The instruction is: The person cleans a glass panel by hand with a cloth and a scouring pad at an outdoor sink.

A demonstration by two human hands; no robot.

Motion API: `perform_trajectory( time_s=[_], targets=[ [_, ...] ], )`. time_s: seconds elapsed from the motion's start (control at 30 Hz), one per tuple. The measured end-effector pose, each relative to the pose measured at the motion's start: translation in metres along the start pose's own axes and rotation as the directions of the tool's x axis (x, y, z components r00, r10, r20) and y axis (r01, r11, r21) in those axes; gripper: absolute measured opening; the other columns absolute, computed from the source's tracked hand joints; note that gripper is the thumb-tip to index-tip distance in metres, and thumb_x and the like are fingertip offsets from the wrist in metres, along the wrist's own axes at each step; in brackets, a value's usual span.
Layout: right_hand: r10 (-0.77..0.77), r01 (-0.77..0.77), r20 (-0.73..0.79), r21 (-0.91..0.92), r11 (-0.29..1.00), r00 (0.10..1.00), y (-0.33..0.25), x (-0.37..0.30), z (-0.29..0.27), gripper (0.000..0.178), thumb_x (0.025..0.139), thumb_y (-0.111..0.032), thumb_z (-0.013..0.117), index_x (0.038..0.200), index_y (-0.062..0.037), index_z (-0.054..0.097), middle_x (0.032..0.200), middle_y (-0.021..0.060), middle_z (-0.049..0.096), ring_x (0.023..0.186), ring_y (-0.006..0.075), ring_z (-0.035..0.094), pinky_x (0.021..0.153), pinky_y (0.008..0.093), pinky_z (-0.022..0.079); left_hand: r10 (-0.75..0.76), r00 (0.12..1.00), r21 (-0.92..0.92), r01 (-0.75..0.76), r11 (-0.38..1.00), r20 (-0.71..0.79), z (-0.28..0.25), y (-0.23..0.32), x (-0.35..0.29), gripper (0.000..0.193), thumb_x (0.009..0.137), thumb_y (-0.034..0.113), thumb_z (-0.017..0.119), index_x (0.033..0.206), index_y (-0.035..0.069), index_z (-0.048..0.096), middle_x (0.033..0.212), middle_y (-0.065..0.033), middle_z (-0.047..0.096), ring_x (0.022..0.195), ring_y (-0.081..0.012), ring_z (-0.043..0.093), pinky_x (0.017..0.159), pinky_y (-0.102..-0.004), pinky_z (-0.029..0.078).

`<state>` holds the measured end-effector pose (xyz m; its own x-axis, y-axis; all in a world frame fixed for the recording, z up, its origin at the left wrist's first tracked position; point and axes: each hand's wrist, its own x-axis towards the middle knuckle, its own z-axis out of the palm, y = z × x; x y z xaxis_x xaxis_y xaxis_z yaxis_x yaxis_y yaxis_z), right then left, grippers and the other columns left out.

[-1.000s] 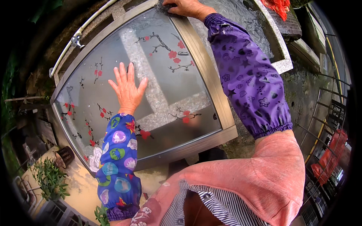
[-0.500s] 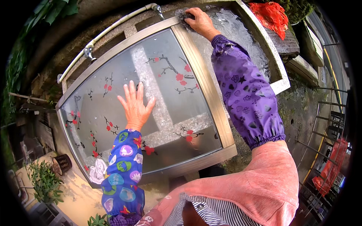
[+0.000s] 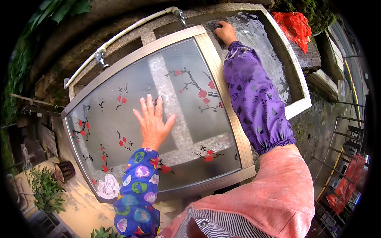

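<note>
My left hand (image 3: 154, 123) lies flat with fingers spread on a glass panel (image 3: 119, 154) printed with red blossoms on dark branches. A wooden frame (image 3: 216, 67) borders the glass, and the panel lies across a stone basin. Just past the frame's far right corner, my right hand (image 3: 226, 33) has its fingers closed on a dark grey scouring pad (image 3: 215, 26), over the water-filled side of the basin. The pad is partly hidden by the fingers. A crumpled pale cloth (image 3: 108, 187) rests at the panel's near left corner.
The stone basin (image 3: 299, 107) holds water (image 3: 254, 33) on the right. Two metal taps, one at the far edge (image 3: 180, 18) and one farther left (image 3: 101, 58), join a white pipe (image 3: 131, 27). A red plastic bag (image 3: 293, 28) lies beyond the basin; a potted plant (image 3: 45, 190) stands lower left.
My right hand has moved with the scouring pad off the frame's far corner, rightward over the basin water. The left hand stays spread on the glass. The whole view has shifted slightly.
</note>
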<state>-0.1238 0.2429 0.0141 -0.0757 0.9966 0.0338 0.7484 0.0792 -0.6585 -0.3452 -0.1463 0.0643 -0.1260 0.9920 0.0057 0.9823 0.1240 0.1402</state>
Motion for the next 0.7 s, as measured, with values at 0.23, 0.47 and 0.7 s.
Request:
perform_trajectory(
  time_s=[0.23, 0.47, 0.7],
  targets=[
    [-0.403, 0.406, -0.056, 0.072, 0.911, 0.913, -0.042, -0.011, -0.01, 0.055, 0.073, -0.033, 0.072, 0.121, -0.0069, 0.062, 0.113, 0.0171, 0.065, 0.108, 0.0312, 0.06, 0.096, 0.0371, 0.045, 0.002, 0.999, -0.014, -0.003, 1.0, -0.032, 0.004, 0.002, 0.002, 0.076, 0.082, 0.05, 0.06, 0.145, 0.015, 0.035, 0.154, -0.0167, 0.02, 0.144, -0.0385, 0.012, 0.107, -0.0676, 0.004],
    [-0.192, 0.201, 0.078, -0.135, 0.97, 0.978, -0.057, -0.009, -0.006, 0.044, 0.074, -0.023, 0.062, 0.117, -0.0159, 0.063, 0.114, 0.0138, 0.065, 0.11, 0.0321, 0.059, 0.093, 0.0404, 0.047, -0.01, 1.0, -0.017, 0.01, 1.0, -0.01, 0.007, -0.008, -0.005, 0.076, 0.083, 0.05, 0.059, 0.146, 0.015, 0.034, 0.155, -0.0161, 0.019, 0.144, -0.0381, 0.011, 0.108, -0.0671, 0.004],
    [-0.196, 0.201, 0.048, -0.151, 0.968, 0.98, 0.064, -0.032, -0.049, 0.043, 0.076, -0.023, 0.066, 0.117, -0.012, 0.062, 0.117, 0.0153, 0.062, 0.111, 0.0329, 0.058, 0.093, 0.0409, 0.045, 0.018, 1.0, -0.038, -0.018, 0.999, -0.012, 0.003, 0.004, 0.006, 0.076, 0.084, 0.052, 0.058, 0.146, 0.015, 0.033, 0.156, -0.0154, 0.017, 0.143, -0.0379, 0.01, 0.106, -0.069, 0.008]
  ],
)
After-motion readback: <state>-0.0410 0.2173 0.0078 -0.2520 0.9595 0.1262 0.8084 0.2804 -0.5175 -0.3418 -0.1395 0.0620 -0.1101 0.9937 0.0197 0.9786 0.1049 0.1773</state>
